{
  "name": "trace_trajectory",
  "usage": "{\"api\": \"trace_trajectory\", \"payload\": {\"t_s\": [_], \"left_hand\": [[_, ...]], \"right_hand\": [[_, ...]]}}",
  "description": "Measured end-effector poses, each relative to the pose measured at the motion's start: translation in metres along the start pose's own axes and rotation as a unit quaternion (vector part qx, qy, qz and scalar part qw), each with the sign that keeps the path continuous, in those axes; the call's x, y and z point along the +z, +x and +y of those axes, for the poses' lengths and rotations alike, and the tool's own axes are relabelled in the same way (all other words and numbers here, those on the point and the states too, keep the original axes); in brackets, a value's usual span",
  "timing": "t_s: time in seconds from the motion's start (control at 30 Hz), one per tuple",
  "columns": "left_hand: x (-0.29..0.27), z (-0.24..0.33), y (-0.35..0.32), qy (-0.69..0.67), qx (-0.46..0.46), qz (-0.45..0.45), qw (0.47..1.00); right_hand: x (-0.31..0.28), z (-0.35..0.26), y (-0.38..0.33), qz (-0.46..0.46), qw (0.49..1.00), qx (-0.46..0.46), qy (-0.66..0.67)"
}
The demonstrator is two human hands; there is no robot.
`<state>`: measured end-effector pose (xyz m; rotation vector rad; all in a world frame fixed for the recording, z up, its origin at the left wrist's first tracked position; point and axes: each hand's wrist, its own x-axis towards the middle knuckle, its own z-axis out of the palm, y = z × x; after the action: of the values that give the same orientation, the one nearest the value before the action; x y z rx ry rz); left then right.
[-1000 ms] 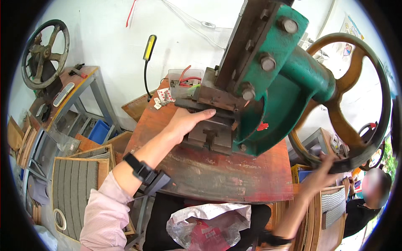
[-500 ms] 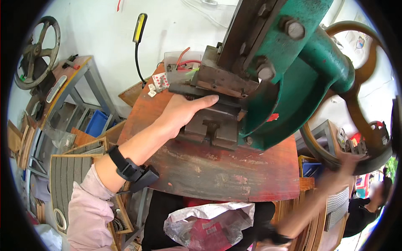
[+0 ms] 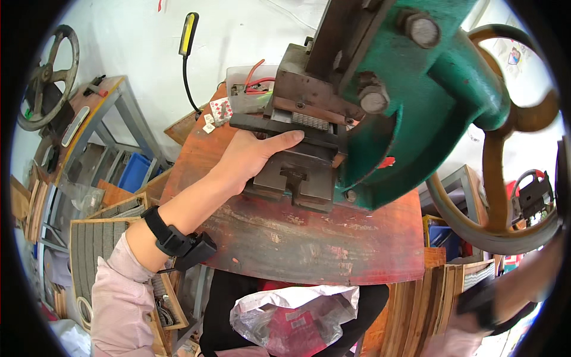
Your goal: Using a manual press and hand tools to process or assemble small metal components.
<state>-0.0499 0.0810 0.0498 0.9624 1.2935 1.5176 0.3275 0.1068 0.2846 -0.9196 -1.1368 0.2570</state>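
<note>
Press [image 3: 410,113], green cast iron, stands on red counter [image 3: 309,244]. Left hand [image 3: 253,157] lies flat, fingers together, on dark die block [image 3: 297,172] under the ram. Right hand [image 3: 535,279], blurred beside the handwheel [image 3: 505,178]; grip cannot be told. Plastic bag [image 3: 294,318] below the counter edge; gooseneck lamp [image 3: 189,35] behind.

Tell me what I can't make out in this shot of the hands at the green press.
- Left hand: its fingertips reach under the dark metal plate, so whether they hold anything is hidden in the head view.
- Right hand: motion-blurred at the right rim by the large brown handwheel; its grip cannot be told.
- Green cast-iron press: its top is cut off by the upper edge.
</note>
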Motion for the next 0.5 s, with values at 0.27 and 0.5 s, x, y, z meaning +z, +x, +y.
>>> {"api": "trace_trajectory", "payload": {"t_s": [0.27, 0.5], "left_hand": [[-0.005, -0.005, 0.006, 0.041, 0.035, -0.001, 0.999], [-0.001, -0.005, 0.003, -0.016, 0.033, -0.017, 0.999]], "right_hand": [[-0.034, 0.1, -0.079, 0.05, 0.994, -0.087, 0.044], [-0.041, 0.035, -0.013, -0.06, 0.995, -0.058, -0.053]]}}
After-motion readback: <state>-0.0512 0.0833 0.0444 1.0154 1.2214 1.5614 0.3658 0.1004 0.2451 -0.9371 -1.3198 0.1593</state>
